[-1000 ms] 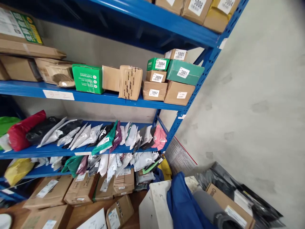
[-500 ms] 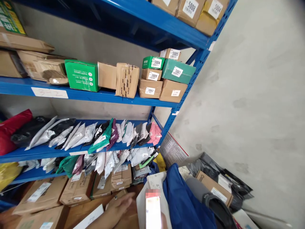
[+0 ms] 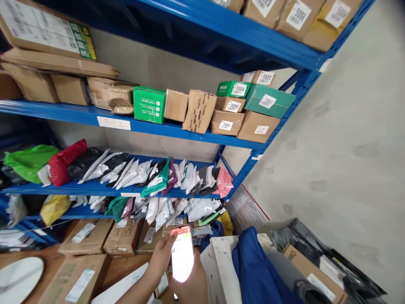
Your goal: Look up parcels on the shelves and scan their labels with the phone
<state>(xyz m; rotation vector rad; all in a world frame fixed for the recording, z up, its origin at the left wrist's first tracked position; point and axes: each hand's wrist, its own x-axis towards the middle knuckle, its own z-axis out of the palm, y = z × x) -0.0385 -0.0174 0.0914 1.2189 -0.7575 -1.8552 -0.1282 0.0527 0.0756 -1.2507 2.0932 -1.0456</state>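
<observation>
A lit smartphone [image 3: 182,255] stands upright at the bottom centre of the head view, its screen facing me, white with a red band on top. My right hand [image 3: 190,283] grips it from below and the right, closed around its lower part. At its left edge is my left hand [image 3: 160,256], with a digit over the upper left of the screen and the other fingers partly hidden. Behind the phone are bagged parcels, among them a white bag [image 3: 204,208], and cardboard boxes on the floor, including a box [image 3: 123,237] with a label.
A blue shelf rack [image 3: 177,134] holds numbered boxes above and rows of bagged parcels [image 3: 129,174] below. To the right, blue cloth [image 3: 256,266] hangs over a white surface [image 3: 226,257], beside black bags and a carton [image 3: 311,274]. A round white object [image 3: 19,278] is at lower left.
My left hand has come up to the smartphone, its digit now at the screen. The phone has shifted left and up in view. The camera has turned left, showing more of the rack.
</observation>
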